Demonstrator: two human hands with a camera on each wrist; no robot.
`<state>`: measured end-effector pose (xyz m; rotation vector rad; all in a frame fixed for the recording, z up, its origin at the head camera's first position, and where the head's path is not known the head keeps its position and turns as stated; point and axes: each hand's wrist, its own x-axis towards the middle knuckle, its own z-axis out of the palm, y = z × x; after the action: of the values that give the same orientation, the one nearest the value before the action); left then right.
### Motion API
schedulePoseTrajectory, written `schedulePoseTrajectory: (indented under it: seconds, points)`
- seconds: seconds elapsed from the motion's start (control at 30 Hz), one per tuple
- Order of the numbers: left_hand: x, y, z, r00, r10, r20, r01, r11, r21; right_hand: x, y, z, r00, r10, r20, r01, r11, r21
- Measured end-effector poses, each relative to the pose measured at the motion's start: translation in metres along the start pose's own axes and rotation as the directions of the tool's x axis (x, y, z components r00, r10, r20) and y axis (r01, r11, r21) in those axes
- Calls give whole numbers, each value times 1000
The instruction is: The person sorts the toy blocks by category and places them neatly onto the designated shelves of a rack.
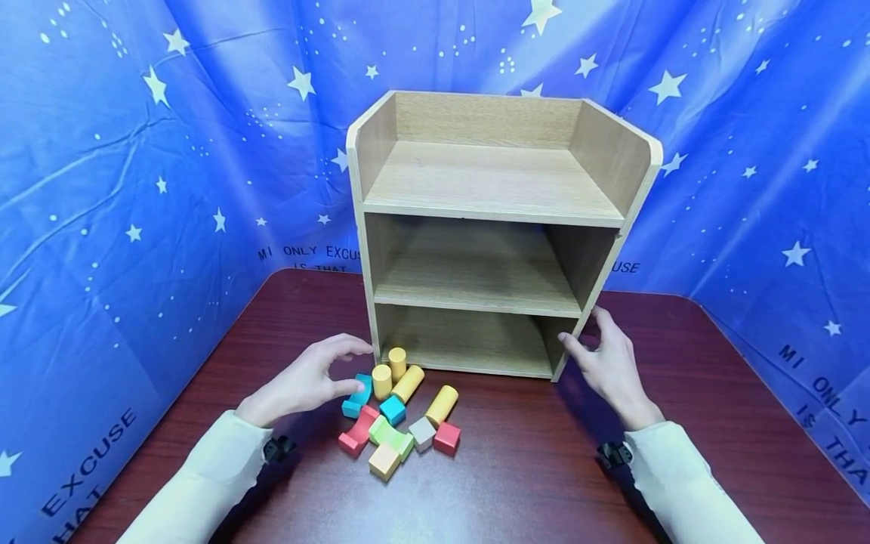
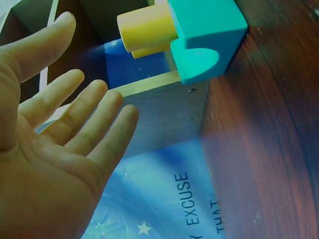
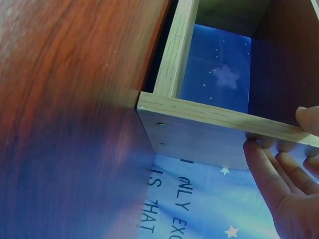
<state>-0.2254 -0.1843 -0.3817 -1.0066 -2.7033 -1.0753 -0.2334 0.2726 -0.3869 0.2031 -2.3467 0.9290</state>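
Observation:
A light wooden shelf unit [image 1: 479, 304] with open compartments stands upright at the back of the table. My right hand [image 1: 612, 370] grips its right side panel low down, thumb on the inner side and fingers along the outside. In the right wrist view, that hand [image 3: 294, 186] shows at the panel's edge. My left hand [image 1: 306, 385] is by the lower left side panel, fingers extended; whether the fingertips touch the wood I cannot tell. Its palm [image 2: 50, 169] holds nothing in the left wrist view. Closest to the left thumb lies a teal arch block [image 1: 358, 397].
In front of the shelf's left half lie yellow cylinders [image 1: 442, 406], a red arch block [image 1: 358, 432], a green arch block [image 1: 390, 438], and several small cubes, including a red cube [image 1: 447, 438]. A blue star-patterned curtain [image 1: 170, 151] surrounds the dark red table [image 1: 516, 483].

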Motion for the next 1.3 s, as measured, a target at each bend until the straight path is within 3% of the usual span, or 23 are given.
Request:
schedulePoseTrajectory:
  seconds: [0.3,0.57,0.9,1.3]
  points:
    - [-3,-6,0,994,-58,87,56,998,18,0,-1,0,1000,16,7,-16,1000,1]
    - [-6,-9,0,978,-125,167,126,992,8,0,-1,0,1000,2,4,-2,1000,7]
    - [-6,-17,3,957,-195,217,195,981,24,0,-1,-1,1000,-3,8,3,1000,25]
    - [-6,-21,7,950,-213,230,213,977,26,0,-3,-1,1000,11,15,-11,1000,25]
